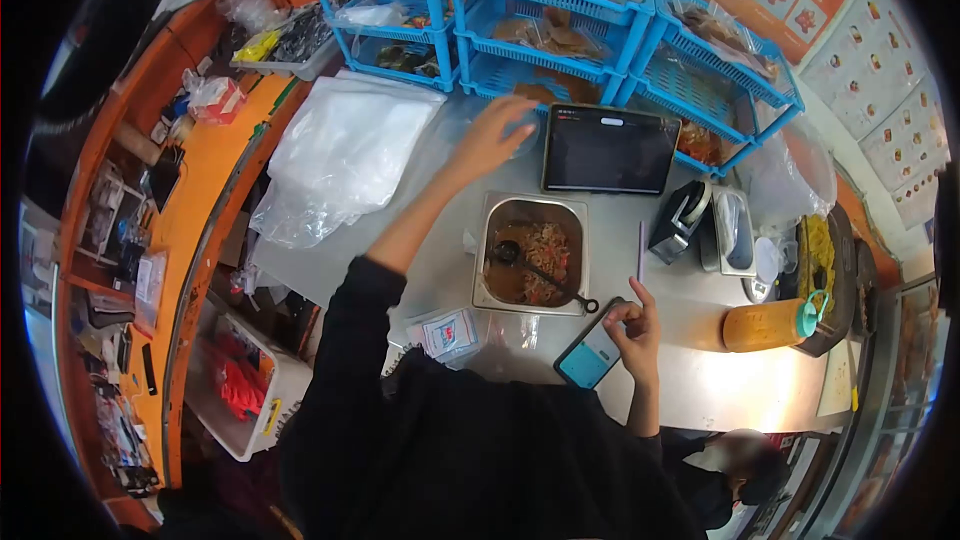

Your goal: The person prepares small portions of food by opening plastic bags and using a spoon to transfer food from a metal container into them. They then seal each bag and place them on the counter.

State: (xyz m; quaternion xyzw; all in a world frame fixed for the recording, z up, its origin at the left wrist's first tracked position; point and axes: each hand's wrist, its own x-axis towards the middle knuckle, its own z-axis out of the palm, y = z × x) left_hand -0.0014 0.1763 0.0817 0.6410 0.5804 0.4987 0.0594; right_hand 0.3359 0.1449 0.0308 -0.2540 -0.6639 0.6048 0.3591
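My left hand (pixel 497 135) reaches forward over the table with its fingers apart and nothing in it. It is nearest to the black tablet (pixel 611 152) and the front of the blue racks (pixel 545 15). My right hand (pixel 637 332) is raised beside a phone (pixel 590 348) with a turquoise screen. Its index finger stretches out and the others curl loosely. A thin purple stick (pixel 641 248) shows right at the index fingertip. Between my hands stands a square metal pan (pixel 482 280) of shredded food in brown sauce, with a black ladle (pixel 545 275) resting in it.
Clear plastic bags (pixel 345 145) are stacked at left. A small plastic packet (pixel 446 333) lies near my body. To the right are a tape dispenser (pixel 684 220), a metal container (pixel 735 230) and an orange bottle (pixel 760 327). Another person (pixel 735 470) is at the lower right.
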